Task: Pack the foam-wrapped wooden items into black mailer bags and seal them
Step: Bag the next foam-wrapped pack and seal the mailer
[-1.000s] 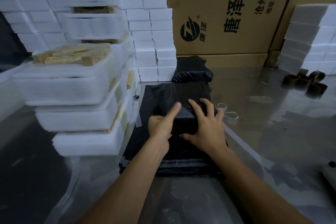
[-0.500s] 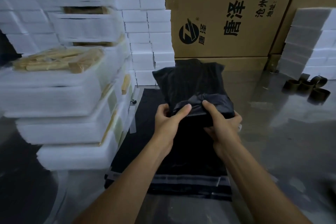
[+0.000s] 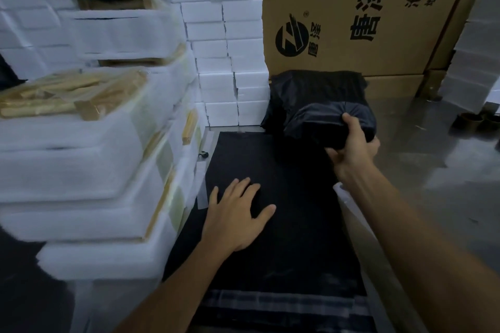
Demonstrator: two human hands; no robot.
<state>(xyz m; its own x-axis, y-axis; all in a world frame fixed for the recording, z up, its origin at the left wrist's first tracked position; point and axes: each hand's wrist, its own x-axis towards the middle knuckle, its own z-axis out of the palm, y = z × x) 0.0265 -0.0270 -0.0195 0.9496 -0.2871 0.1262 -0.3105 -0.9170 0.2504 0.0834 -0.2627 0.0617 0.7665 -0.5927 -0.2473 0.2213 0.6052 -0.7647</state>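
Steel table (image 3: 446, 170), cardboard boxes (image 3: 365, 21) behind. Packed black mailer (image 3: 324, 121) up right, gripped by right hand (image 3: 351, 149), fingers curled under near edge. Left hand (image 3: 238, 213) flat, fingers spread, on empty mailer stack (image 3: 284, 251). Foam-wrapped items (image 3: 94, 170) stacked just left, nearer left hand.

Foam-wrapped stacks (image 3: 89, 143) left – flat mailer bags (image 3: 284, 224) centre – packed parcel (image 3: 324, 119) behind them, cardboard box (image 3: 351, 13) beyond.

Glossy plastic mailer bag (image 3: 324, 119) (black), matt foam wraps (image 3: 81, 170).
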